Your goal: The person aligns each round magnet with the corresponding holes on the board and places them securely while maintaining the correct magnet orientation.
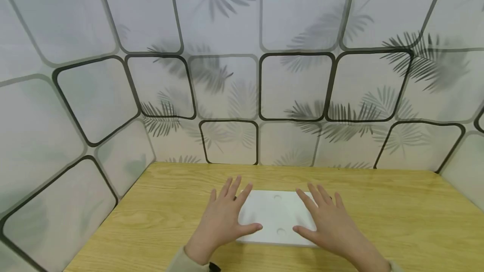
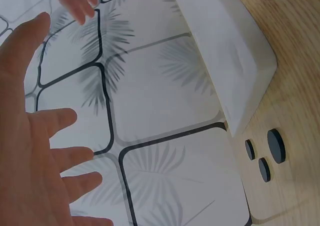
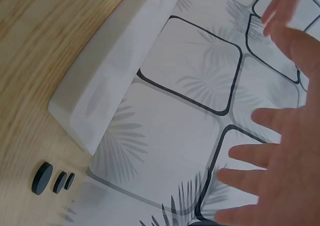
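Observation:
A white rectangular board (image 1: 274, 217) with shallow round recesses lies on the wooden table. My left hand (image 1: 223, 217) hovers over its left end, palm down and fingers spread, holding nothing. Over the right end is my right hand (image 1: 327, 221), also spread and holding nothing. In the left wrist view, three black discs of differing size, the largest disc (image 2: 276, 146) among them, lie beside one end of the board. Three more, including a large black disc (image 3: 42, 178), lie by the other end in the right wrist view. From the head, my hands mostly hide the discs.
The wood-grain table (image 1: 159, 221) extends to both sides of the board. Behind it and to the left stand walls (image 1: 227, 83) covered with a leaf and rounded-square pattern. A dark band (image 1: 214, 267) shows at my left sleeve.

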